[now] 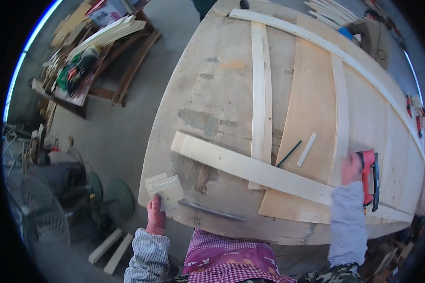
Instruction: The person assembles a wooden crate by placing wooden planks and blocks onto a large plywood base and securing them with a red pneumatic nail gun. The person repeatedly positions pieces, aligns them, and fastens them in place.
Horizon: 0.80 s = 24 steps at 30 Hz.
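Observation:
My left hand, in a pink glove, is at the table's near left corner. Its thumb presses on small pale wood blocks, the fingers closed at their edge and partly hidden. My right hand, also gloved and blurred by motion, grips a red and black nail gun over the right part of a wooden frame. Closest to me, a long pale board slants across the frame's crosspieces. Thin plywood panels lie under the frame's right part.
The large worktable bears a metal bar, a green stick and a short white strip. A fan and a cluttered bench stand left. Another person works at the far right.

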### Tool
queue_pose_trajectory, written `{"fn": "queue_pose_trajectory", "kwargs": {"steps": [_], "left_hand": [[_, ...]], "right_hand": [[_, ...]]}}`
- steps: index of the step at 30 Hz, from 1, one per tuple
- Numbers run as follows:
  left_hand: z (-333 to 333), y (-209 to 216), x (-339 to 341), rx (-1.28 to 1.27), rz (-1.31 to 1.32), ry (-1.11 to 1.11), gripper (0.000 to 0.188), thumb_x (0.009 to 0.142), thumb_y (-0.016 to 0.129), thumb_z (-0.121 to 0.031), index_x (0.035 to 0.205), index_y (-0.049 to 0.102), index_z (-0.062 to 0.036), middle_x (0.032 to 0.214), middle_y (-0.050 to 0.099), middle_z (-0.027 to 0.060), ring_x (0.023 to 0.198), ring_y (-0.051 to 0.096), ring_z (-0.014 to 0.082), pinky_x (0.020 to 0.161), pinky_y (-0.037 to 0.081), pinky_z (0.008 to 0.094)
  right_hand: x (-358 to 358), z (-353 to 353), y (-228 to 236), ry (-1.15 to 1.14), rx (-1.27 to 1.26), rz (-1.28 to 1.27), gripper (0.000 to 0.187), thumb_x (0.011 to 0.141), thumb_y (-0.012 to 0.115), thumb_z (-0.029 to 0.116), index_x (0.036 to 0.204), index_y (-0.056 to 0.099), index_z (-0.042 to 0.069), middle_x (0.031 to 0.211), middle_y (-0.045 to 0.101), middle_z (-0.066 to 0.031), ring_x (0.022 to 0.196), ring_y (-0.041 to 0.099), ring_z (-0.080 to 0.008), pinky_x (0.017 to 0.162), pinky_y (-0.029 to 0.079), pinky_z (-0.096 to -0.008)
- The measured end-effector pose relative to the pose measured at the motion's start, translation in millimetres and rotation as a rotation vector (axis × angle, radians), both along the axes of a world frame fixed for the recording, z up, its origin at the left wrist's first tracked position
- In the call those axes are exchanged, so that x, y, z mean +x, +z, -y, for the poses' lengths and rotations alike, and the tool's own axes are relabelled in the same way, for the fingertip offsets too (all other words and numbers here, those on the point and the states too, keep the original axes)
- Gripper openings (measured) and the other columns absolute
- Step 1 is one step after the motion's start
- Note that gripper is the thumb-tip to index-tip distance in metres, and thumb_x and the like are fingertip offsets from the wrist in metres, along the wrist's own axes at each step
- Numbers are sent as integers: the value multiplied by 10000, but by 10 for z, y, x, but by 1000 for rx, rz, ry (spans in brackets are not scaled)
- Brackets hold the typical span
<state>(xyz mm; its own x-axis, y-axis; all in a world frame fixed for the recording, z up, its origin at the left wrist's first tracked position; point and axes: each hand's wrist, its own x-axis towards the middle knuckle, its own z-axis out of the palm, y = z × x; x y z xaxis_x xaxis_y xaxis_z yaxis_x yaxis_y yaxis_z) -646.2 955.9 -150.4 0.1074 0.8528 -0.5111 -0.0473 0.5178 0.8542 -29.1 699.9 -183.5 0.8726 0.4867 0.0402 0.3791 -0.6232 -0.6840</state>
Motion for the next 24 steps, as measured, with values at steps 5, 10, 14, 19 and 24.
{"fn": "queue_pose_trajectory", "kwargs": {"steps": [5,10,14,19,24], "left_hand": [[-1128,-256,356,-208,-181,-157,523,923,643,-411,1251,562,-12,1129,626,49,1025,560,132,902,452,281],[-1642,-452,861,17,-58,-505,423,916,667,-309,1150,642,42,1468,384,83,1269,449,193,1028,382,315],[-1798,-519,951,154,-203,-631,507,882,695,-364,1172,632,47,1403,457,118,1233,479,196,1006,402,325],[-2167,-502,852,-120,-56,-718,470,907,665,-357,1161,641,38,1179,615,58,1028,586,145,914,433,283],[-2375,-432,810,-294,104,-694,478,921,634,-393,1154,646,25,1028,664,27,940,567,99,861,443,269]], "right_hand": [[-1677,-1852,-284,207,-432,-91,857,754,751,453,1377,424,-36,1346,464,-287,1244,455,-439,1052,386,-461],[-2215,-2809,-146,-131,-707,-170,991,683,769,569,1370,403,-45,1330,471,-252,1246,471,-372,1039,406,-427],[-2251,-2977,18,-172,-707,-237,899,678,773,555,1286,465,-32,1241,515,-222,1203,504,-341,1016,425,-417],[-2385,-3104,13,-184,-752,-225,850,694,758,545,1262,484,-26,1229,525,-221,1182,520,-345,1003,437,-420],[-2458,-3317,19,-123,-696,-245,860,702,746,559,1269,483,-33,1263,520,-230,1193,521,-341,1002,438,-426]]}}
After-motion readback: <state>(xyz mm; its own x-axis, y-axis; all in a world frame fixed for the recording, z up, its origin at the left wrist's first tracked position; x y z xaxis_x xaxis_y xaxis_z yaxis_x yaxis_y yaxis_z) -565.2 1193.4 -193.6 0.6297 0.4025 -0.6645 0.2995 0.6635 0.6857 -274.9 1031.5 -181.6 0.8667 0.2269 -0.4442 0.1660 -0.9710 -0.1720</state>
